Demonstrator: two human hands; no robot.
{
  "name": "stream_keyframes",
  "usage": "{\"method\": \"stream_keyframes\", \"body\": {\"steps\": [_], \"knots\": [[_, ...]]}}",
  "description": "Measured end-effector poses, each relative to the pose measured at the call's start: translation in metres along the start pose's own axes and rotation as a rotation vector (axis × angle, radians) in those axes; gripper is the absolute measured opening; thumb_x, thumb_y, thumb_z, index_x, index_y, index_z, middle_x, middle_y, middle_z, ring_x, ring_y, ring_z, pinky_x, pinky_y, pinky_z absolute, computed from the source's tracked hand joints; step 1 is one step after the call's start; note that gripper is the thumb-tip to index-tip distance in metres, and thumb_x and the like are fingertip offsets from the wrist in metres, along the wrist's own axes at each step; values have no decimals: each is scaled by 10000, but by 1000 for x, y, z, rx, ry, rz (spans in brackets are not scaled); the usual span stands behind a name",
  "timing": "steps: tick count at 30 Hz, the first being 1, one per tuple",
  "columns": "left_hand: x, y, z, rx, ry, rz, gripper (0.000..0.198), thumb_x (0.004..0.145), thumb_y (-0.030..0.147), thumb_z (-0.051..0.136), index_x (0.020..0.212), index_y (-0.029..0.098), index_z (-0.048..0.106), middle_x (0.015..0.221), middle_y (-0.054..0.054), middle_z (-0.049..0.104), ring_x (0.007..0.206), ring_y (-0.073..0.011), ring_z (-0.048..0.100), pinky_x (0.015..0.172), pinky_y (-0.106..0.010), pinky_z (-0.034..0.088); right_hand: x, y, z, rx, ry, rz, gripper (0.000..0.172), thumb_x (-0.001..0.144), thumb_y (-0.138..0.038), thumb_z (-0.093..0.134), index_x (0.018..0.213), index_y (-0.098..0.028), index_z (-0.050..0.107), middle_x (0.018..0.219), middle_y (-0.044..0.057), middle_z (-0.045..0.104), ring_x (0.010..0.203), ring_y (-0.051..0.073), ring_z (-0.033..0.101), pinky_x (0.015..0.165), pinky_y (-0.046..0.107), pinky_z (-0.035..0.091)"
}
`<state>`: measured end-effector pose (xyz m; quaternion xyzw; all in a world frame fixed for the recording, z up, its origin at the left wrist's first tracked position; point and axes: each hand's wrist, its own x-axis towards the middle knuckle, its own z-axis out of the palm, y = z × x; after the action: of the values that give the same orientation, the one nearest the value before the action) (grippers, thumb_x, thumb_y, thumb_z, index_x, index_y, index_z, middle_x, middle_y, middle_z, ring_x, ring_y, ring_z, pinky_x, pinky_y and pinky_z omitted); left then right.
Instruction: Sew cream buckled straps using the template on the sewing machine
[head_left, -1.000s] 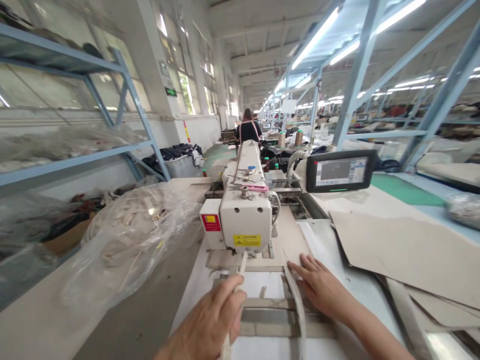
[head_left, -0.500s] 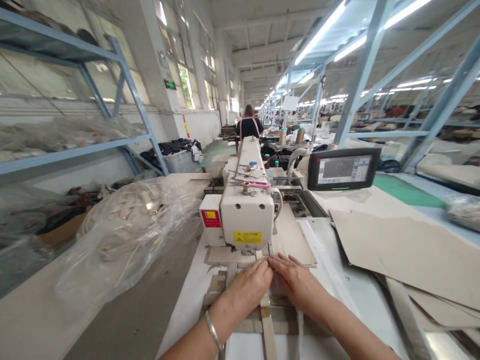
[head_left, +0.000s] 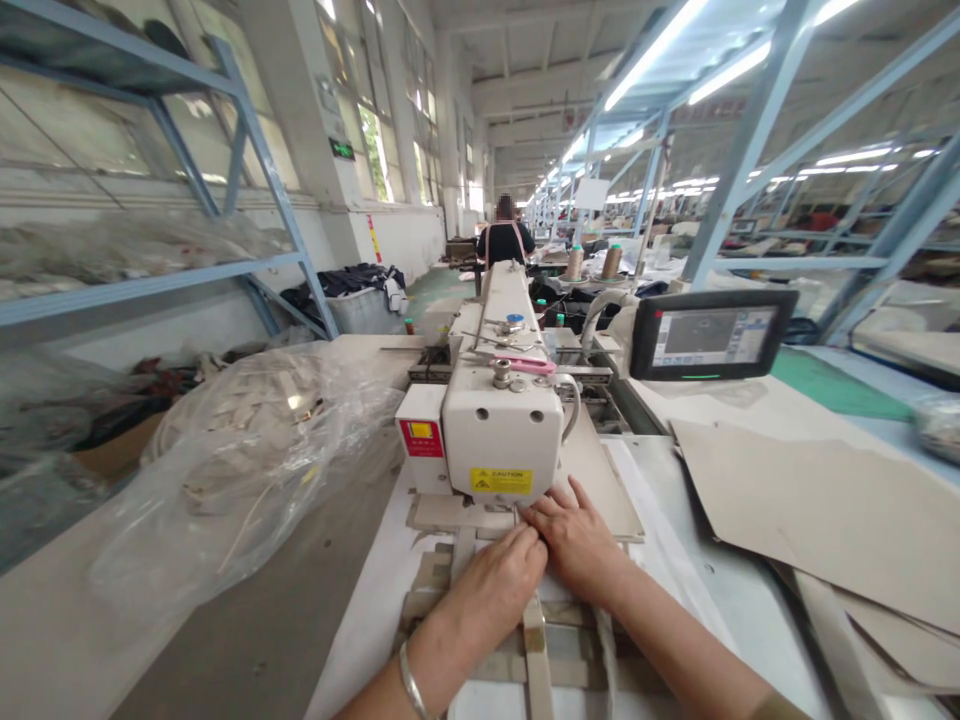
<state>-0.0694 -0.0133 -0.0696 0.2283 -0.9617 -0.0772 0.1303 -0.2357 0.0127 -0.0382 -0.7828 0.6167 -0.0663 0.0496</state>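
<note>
A white industrial sewing machine point(head_left: 501, 425) stands in front of me, its head over a beige plate point(head_left: 439, 514). My left hand point(head_left: 504, 565) is closed around a narrow beige strap point(head_left: 537, 650), which runs toward me from under the fingers. Close beside it, my right hand point(head_left: 574, 535) reaches under the right side of the machine head. Its fingertips pinch at the strap's far end, while one finger sticks up apart. The needle area and the strap's end are mostly hidden. More beige straps point(head_left: 499, 668) lie crosswise below my wrists.
At left lies a clear plastic bag point(head_left: 247, 450) of beige straps. A control screen point(head_left: 712, 335) stands at right, behind beige sheets point(head_left: 817, 530). Thread cones point(head_left: 574, 263) stand beyond the machine. Farther off, a person point(head_left: 505, 238) faces away. A blue rack point(head_left: 277, 190) borders the left side.
My right hand has moved forward and slightly left, its fingers now under the machine head's edge. The left hand stays near the same spot on the strap. The view has shifted slightly.
</note>
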Motion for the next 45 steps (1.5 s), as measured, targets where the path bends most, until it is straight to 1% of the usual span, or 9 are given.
{"method": "stream_keyframes", "body": {"steps": [6,10,13,16,19,25,33,39,45], "knots": [[-5,4,18,96,104,-74,426,892,-36,443,1297,64,534,1356,-186,600,1297,-272,556,1082,-396,509,4,-5,1,-24,4,36,352,949,-201,431,1223,-235,650,1261,85,656,1270,279,488,1206,586,125],[-2,5,21,132,163,-82,436,887,-38,436,1298,67,536,1352,-188,616,1285,-253,577,1098,-385,495,-6,0,10,45,18,64,433,938,-215,450,1346,-295,572,1409,26,579,1408,279,346,1210,586,69],[1,6,16,133,155,-72,432,877,-49,425,1279,59,538,1340,-194,624,1285,-242,578,1104,-369,486,-11,0,13,13,19,101,471,934,-208,443,1384,-298,548,1462,39,524,1459,317,251,1201,604,50],[-1,7,13,133,126,-91,451,864,-68,410,1275,63,537,1343,-196,621,1292,-241,572,1097,-371,495,-13,-2,11,2,40,113,460,924,-205,462,1357,-304,581,1396,85,542,1409,319,330,1195,603,84],[-8,8,13,138,119,-121,485,854,-85,395,1284,88,539,1340,-181,623,1284,-238,578,1078,-382,511,-15,-5,9,83,53,87,470,914,-165,451,1333,-318,600,1339,87,558,1311,265,437,1189,557,166],[-16,7,13,115,94,-116,456,874,-62,443,1301,68,534,1350,-181,613,1300,-237,561,1103,-365,484,-17,-14,12,35,87,107,414,921,-201,490,1291,-329,622,1344,90,548,1335,287,396,1188,577,139],[-17,4,12,105,105,-109,468,868,-74,451,1304,76,535,1356,-178,610,1299,-232,561,1107,-367,478,-15,-22,5,-6,81,124,382,957,-256,470,1288,-349,636,1285,112,560,1287,294,441,1174,605,161],[-23,2,-1,97,45,-143,474,861,-86,429,1296,63,543,1334,-189,618,1284,-239,572,1111,-381,469,-12,-25,6,56,35,140,451,925,-210,475,1338,-330,610,1320,118,538,1279,294,452,1168,601,192],[-36,3,4,43,73,-103,500,864,-69,418,1323,91,531,1376,-156,603,1314,-221,548,1140,-355,438,-19,-34,1,68,-10,130,443,893,-182,471,1279,-312,645,1300,114,564,1299,315,445,1167,598,213]]}}
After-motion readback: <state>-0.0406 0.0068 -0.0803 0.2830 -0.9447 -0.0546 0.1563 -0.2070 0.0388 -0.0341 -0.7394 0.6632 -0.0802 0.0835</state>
